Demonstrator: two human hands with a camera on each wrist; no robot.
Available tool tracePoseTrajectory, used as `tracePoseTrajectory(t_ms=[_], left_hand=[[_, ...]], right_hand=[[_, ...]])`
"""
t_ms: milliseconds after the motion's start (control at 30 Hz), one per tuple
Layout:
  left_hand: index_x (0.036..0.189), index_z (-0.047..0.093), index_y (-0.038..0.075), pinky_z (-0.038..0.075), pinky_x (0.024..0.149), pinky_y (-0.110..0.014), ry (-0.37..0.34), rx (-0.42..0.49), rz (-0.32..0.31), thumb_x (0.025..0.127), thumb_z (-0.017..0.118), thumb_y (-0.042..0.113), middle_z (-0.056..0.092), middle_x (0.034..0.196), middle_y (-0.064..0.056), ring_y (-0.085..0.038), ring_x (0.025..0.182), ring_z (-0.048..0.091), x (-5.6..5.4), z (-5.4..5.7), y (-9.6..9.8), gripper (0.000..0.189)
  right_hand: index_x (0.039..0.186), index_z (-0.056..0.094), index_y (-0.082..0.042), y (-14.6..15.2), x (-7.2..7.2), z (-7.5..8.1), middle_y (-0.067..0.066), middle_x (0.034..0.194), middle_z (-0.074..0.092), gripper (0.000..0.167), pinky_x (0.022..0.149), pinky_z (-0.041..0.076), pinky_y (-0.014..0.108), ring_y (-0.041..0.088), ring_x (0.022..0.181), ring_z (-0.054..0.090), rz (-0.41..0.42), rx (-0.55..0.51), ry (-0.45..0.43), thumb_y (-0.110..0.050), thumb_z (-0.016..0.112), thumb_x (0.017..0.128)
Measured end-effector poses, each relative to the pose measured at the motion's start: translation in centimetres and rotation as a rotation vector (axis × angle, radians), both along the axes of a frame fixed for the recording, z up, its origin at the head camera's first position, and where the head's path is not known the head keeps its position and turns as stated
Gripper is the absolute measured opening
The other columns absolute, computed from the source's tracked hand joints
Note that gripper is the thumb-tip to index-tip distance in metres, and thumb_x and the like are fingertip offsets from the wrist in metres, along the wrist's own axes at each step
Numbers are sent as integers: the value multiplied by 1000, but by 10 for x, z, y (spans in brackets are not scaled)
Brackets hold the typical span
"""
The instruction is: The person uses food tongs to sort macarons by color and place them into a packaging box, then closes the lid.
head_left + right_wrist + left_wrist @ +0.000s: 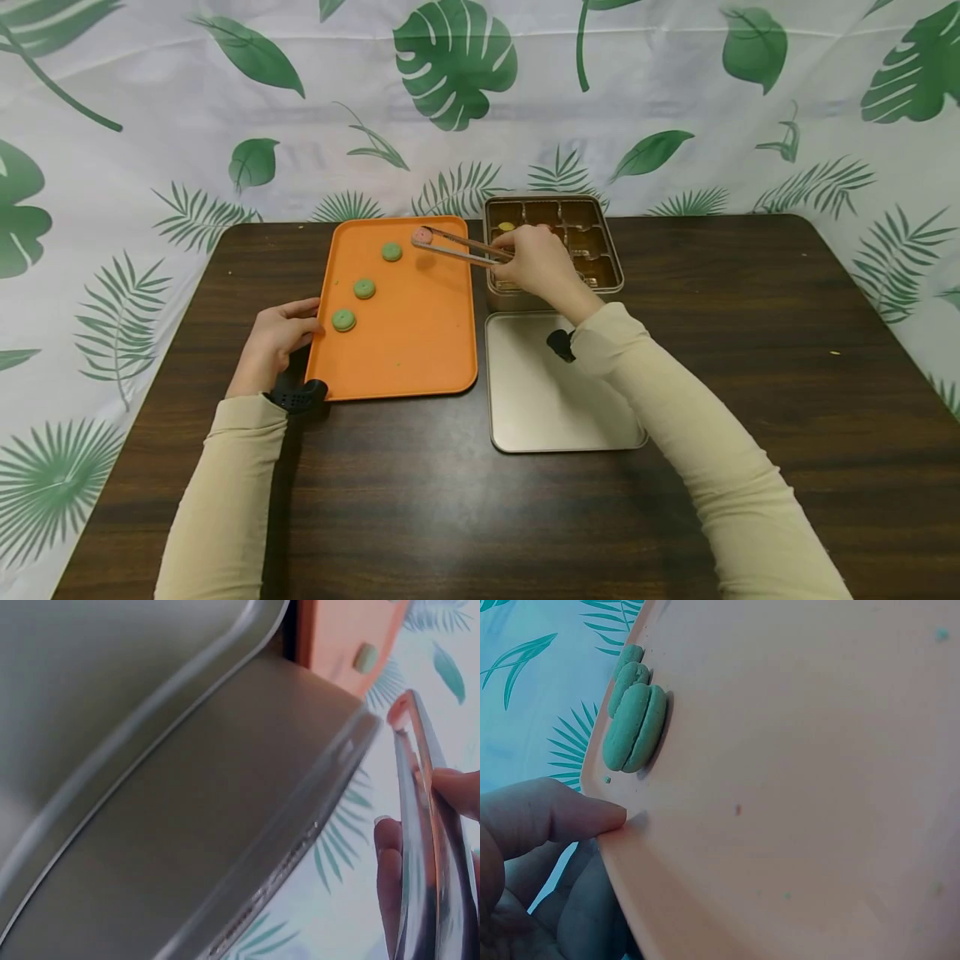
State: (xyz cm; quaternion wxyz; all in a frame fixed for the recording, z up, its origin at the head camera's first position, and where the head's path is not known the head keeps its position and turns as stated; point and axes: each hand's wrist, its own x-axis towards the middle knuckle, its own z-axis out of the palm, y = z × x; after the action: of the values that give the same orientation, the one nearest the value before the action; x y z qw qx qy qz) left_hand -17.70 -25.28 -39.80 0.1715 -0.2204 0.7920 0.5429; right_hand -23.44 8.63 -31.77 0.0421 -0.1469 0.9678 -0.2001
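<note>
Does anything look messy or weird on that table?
Yes, a bit messy: tiny specks, probably crumbs, are scattered on the orange tray around the green macarons. A pale fleck also stands out on the dark table.

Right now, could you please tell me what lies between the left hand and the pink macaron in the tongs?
In the head view, three green macarons lie there, in a slanting row on the orange tray.
</note>
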Motion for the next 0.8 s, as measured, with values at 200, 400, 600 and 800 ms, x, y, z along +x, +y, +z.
tracePoseTrajectory(t_ms=[200,400,600,800], left_hand=[[149,34,19,43,53,-12,-3,10,7,95,54,14,35,154,-13,-25,128,48,0,1,1,58],[150,33,17,50,70,-7,7,21,3,94,53,13,33,154,-14,-26,129,47,1,1,2,59],[150,32,15,50,100,-24,20,14,-15,94,53,11,32,155,-15,-27,132,45,1,1,2,59],[149,33,17,52,74,-10,6,16,2,94,53,13,33,154,-14,-27,131,45,1,3,3,59]], right_hand=[[120,68,-10,24,4,7,16,102,72,36,48,33,23,15,54,46,-26,-101,-1,-21,68,86],[123,67,-11,56,6,10,17,113,69,39,48,32,25,12,50,40,-41,-156,4,-22,70,85],[126,64,-9,88,14,10,19,123,64,41,56,36,29,16,58,46,-55,-142,-2,-22,68,87],[125,64,-8,117,25,8,22,120,65,41,57,39,30,25,68,57,-84,-138,3,-22,69,87]])
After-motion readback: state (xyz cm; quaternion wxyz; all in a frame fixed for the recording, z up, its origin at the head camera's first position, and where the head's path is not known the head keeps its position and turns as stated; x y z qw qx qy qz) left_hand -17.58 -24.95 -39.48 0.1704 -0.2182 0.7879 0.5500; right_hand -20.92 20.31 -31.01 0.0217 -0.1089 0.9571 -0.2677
